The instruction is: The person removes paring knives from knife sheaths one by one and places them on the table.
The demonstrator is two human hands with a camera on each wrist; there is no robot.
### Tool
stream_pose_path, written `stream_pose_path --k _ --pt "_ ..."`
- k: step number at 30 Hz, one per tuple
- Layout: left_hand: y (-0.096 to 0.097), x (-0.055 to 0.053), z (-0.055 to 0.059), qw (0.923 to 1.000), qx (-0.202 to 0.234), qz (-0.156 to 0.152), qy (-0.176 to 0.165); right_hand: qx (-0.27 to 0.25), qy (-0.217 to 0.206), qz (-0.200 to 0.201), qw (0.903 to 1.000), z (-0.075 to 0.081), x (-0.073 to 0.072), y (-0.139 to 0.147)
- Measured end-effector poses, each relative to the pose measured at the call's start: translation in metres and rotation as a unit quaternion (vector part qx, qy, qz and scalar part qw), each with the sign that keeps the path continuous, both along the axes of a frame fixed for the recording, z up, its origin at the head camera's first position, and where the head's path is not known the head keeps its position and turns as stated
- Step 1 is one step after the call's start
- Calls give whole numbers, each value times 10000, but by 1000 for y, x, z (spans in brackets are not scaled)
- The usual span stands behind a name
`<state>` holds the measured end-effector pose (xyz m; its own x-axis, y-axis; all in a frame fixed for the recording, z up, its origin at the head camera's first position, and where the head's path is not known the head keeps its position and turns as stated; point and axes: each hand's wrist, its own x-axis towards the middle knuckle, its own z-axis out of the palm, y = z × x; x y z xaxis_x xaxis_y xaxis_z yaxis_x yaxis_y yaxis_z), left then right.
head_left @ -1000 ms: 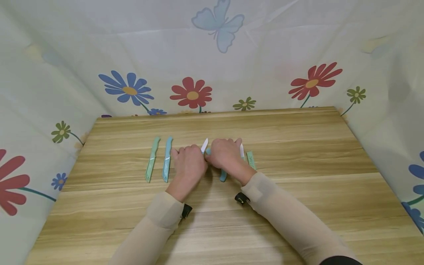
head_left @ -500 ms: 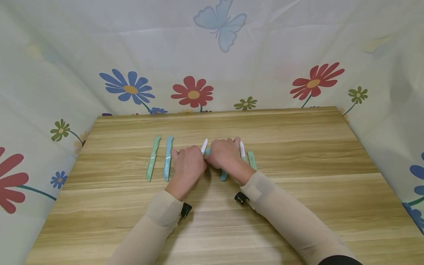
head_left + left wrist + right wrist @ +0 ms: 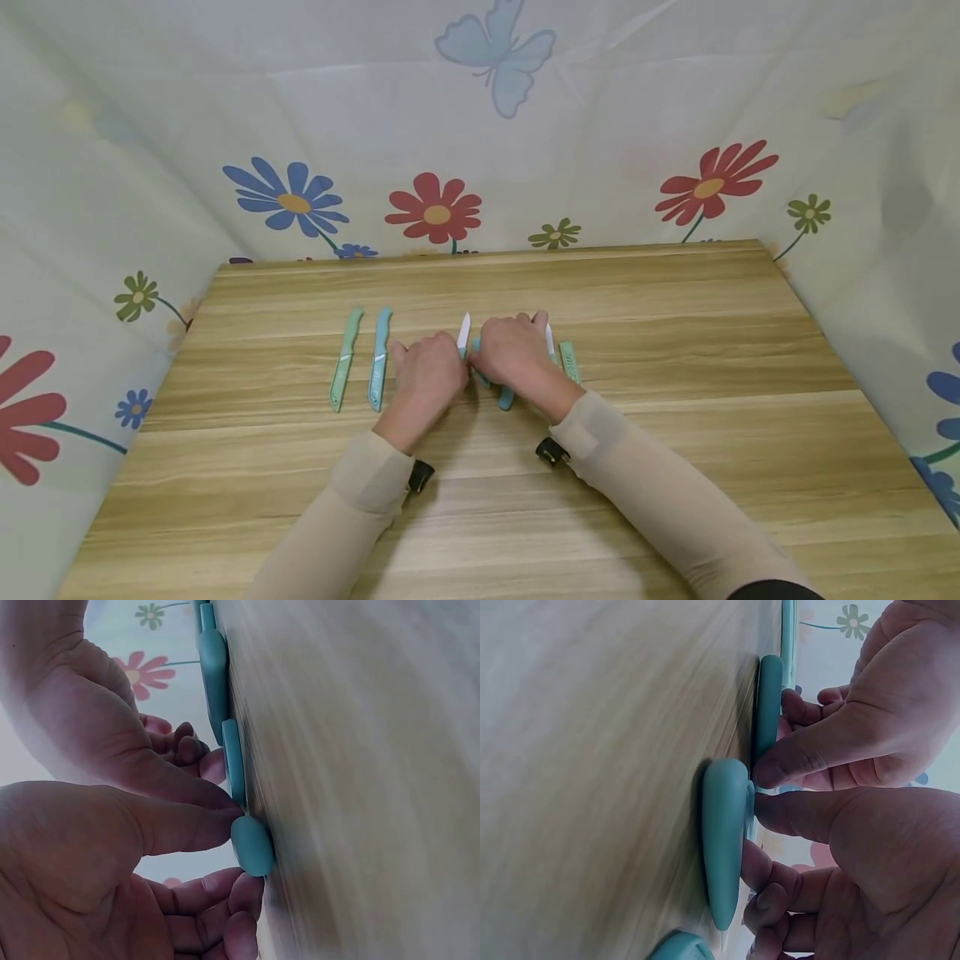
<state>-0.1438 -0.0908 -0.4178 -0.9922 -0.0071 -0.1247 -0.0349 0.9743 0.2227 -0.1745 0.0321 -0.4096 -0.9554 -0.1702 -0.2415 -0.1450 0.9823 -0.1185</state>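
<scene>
A: The fingers of the left hand (image 3: 431, 368) are curled, and the handle of a bare blue knife (image 3: 463, 333) is pinched between them and the thumb. By the right hand (image 3: 516, 352) a blue cover (image 3: 234, 765) is pinched in much the same way.

B: Where are those two pieces held?

A: Low at the table (image 3: 675, 333), about midway between its left and right edges. The blade is pointed at the far edge. The cover is held just beside the handle; whether they are touching cannot be made out.

B: What can be counted as done?

A: Towards the far left corner, a covered green knife (image 3: 346, 358) and a covered blue knife (image 3: 379, 358) are laid side by side. If covers are being put on, that pair is judged finished; whether they are being put on or taken off cannot be told from this moment.

B: And what is left?

A: The held knife and cover are apart, so that step is judged incomplete. Nearer the right edge, a white blade (image 3: 550, 340) is seen uncovered, with a green cover (image 3: 568, 361) laid near it. A blue handle (image 3: 506, 398) is mostly hidden by the right hand, so its state cannot be told.
</scene>
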Motion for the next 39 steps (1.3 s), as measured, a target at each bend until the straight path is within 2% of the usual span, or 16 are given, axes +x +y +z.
stream_pose_path --k 39 --pt "5 3 0 9995 226 -37 -209 128 103 106 9998 -1 5 11"
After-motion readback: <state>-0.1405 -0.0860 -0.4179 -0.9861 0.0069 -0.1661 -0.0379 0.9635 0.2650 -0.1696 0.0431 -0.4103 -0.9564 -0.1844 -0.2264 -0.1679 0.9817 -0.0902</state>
